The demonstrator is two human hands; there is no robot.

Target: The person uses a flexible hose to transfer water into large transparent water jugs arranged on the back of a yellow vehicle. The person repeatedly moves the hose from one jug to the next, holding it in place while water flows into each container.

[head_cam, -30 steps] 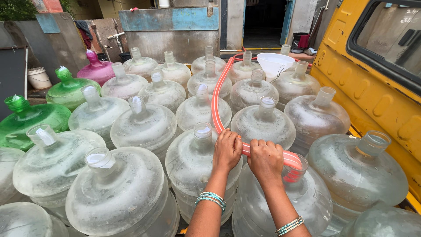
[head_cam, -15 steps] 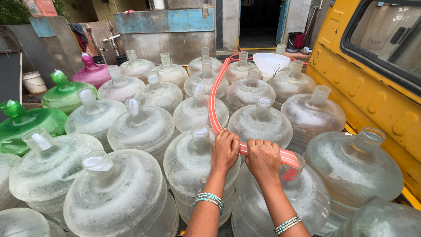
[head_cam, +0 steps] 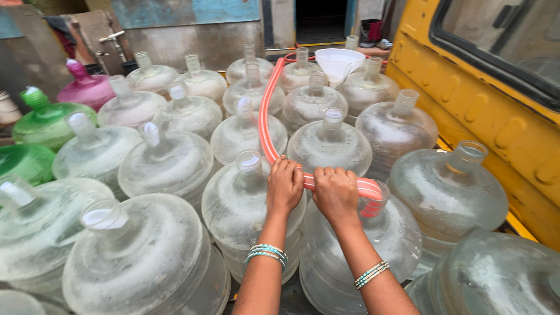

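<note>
Unmoved, both hands keep their grip clamped on the red hose (head_cam: 265, 116), left hand (head_cam: 284, 185) beside right hand (head_cam: 335, 192).

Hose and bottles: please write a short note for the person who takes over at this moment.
Left hand: gripping the hose.
Right hand: gripping the hose nearer its end.
Hose end sits in the open neck of the near bottle, beside the yellow vehicle.
Funnel rests on a bottle at the back.
Done: hose placed in that neck.
Left: cannot tell how full this bottle is; several other bottles stand uncapped.
</note>
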